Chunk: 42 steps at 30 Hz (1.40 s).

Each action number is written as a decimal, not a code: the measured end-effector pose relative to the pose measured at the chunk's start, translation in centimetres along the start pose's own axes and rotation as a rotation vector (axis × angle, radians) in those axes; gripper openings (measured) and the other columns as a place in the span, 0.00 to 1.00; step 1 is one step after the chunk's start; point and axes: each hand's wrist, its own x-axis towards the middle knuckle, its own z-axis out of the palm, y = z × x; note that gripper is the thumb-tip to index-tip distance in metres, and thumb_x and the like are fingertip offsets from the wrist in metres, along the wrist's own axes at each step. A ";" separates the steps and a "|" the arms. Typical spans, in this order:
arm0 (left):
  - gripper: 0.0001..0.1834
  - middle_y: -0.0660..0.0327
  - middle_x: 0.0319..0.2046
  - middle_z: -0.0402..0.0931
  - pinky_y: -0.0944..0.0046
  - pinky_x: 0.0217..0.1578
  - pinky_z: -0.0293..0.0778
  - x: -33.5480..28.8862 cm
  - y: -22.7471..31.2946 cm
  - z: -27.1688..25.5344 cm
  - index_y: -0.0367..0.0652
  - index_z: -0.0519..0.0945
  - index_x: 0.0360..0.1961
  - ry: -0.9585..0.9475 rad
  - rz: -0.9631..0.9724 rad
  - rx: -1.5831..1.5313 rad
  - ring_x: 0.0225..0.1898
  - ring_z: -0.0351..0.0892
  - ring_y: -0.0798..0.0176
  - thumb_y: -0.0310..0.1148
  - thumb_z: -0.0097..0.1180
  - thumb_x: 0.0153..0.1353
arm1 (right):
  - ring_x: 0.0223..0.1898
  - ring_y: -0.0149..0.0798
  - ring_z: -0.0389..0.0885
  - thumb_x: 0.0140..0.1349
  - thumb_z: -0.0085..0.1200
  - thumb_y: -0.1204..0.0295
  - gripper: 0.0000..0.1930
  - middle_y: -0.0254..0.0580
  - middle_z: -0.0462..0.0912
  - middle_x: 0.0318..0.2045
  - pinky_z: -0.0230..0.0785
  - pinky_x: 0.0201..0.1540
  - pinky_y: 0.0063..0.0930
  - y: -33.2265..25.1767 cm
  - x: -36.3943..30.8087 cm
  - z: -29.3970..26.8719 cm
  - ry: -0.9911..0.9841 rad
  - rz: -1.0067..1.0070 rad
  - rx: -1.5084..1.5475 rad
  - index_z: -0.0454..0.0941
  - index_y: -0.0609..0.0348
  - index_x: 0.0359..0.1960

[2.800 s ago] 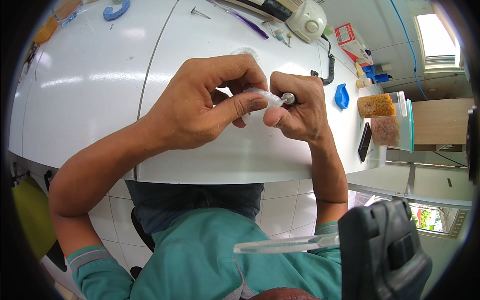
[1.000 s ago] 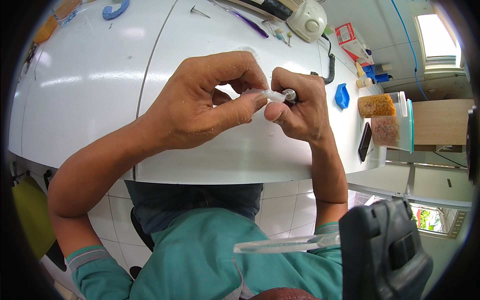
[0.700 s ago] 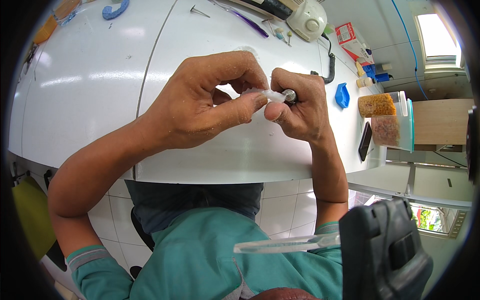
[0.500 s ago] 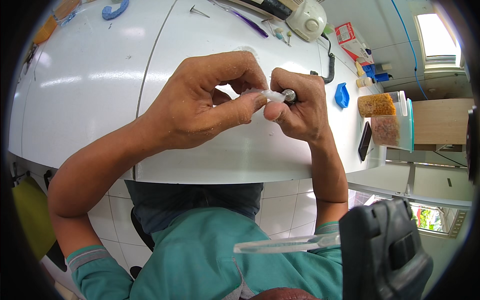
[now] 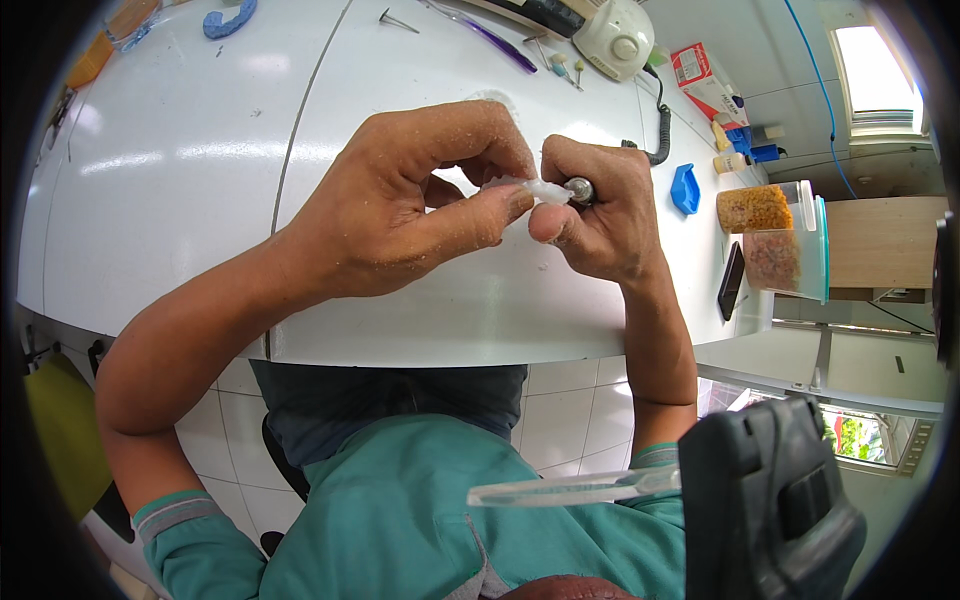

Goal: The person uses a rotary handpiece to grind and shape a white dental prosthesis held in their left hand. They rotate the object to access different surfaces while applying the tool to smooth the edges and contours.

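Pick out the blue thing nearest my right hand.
The blue tray, just right of that hand; the blue U lies far left, the blue items by the box farther off.

Whitish, semi-translucent piece point(image 5: 546, 190), small, thin, uneven bumpy edge, off the table at about 1 o'clock from view center. Pinched between left hand point(image 5: 405, 205) thumb and fingers, which hide part of it; long axis runs roughly 9 to 3. Silvery metal tool point(image 5: 579, 190), rounded nose showing at the piece's 3 o'clock end, rest hidden in right hand point(image 5: 610, 215). Nose right up against that end; actual contact can't be confirmed.
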 end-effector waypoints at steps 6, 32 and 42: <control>0.05 0.60 0.37 0.78 0.69 0.37 0.85 0.0 -0.2 0.0 0.33 0.79 0.43 -0.008 -0.004 -0.009 0.38 0.82 0.70 0.25 0.56 0.70 | 0.15 0.31 0.66 0.50 0.71 0.35 0.34 0.33 0.67 0.12 0.58 0.20 0.28 0.1 0.0 0.1 -0.003 -0.014 -0.002 0.74 0.56 0.20; 0.06 0.60 0.37 0.78 0.69 0.38 0.86 0.0 0.0 -0.1 0.33 0.79 0.43 -0.019 -0.049 -0.034 0.39 0.83 0.69 0.26 0.57 0.70 | 0.15 0.30 0.66 0.49 0.71 0.35 0.34 0.32 0.67 0.11 0.57 0.19 0.27 0.0 0.1 0.0 0.012 -0.014 -0.006 0.74 0.56 0.19; 0.07 0.59 0.38 0.77 0.68 0.38 0.87 0.0 0.2 -0.1 0.32 0.79 0.44 -0.020 -0.049 -0.034 0.39 0.83 0.69 0.26 0.57 0.70 | 0.16 0.31 0.67 0.48 0.72 0.36 0.34 0.33 0.67 0.12 0.57 0.19 0.28 -0.1 0.1 0.0 -0.009 -0.005 -0.006 0.74 0.56 0.19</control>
